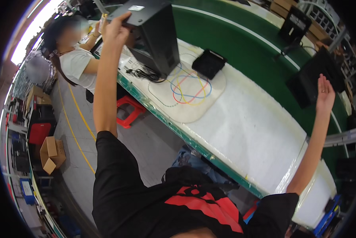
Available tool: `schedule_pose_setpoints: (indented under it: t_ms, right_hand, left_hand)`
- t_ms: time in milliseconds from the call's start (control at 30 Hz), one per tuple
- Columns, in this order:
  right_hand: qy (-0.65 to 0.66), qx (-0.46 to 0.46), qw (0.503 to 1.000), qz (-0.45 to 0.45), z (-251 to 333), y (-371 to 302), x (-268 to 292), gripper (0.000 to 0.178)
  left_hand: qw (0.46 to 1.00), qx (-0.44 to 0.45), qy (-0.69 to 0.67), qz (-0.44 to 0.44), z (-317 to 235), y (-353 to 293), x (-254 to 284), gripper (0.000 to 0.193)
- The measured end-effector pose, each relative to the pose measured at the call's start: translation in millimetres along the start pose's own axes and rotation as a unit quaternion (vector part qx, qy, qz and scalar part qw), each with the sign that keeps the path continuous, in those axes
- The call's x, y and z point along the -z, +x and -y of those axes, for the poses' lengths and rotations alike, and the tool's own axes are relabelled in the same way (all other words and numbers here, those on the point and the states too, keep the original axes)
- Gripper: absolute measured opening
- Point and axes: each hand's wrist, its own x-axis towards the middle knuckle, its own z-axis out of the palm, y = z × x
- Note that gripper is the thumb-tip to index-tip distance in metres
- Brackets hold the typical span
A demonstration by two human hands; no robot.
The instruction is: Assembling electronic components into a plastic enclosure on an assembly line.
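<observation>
Head view here: the left hand (115, 33) is up at the top corner of a big black case (152, 39), fingers bent at its edge. They're touching it, but can't tell if they're really clamped on. The case is at the far left part of the white tabletop (245, 127); no idea if it's sitting fully flat, the lens bends everything. A bunch of black cables (144, 74) lies right by its lower end, and a shallow black tray (209, 64) is near it, just past the coloured loops (191, 89).

Right hand (325, 95) is way off to the other side, palm open, fingers straight and close together, overlapping a dark panel (302, 87) in the view. Can't tell if they touch. Co-worker (77, 65) in a white top at left, red stool (128, 113) nearby.
</observation>
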Motion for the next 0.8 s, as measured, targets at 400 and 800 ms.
schedule_pose_setpoints:
  t_ms: [400,800]
  right_hand:
    - [0.405,-0.731,0.483,0.263,-230,-514,-76,0.107]
    - [0.472,-0.308,0.824,-0.061,-111,-474,-25,0.043]
  left_hand:
    - [0.946,0.121,0.141,0.267,-138,-193,-127,0.013]
    - [0.823,0.293,-0.186,0.449,-116,-224,-68,0.027]
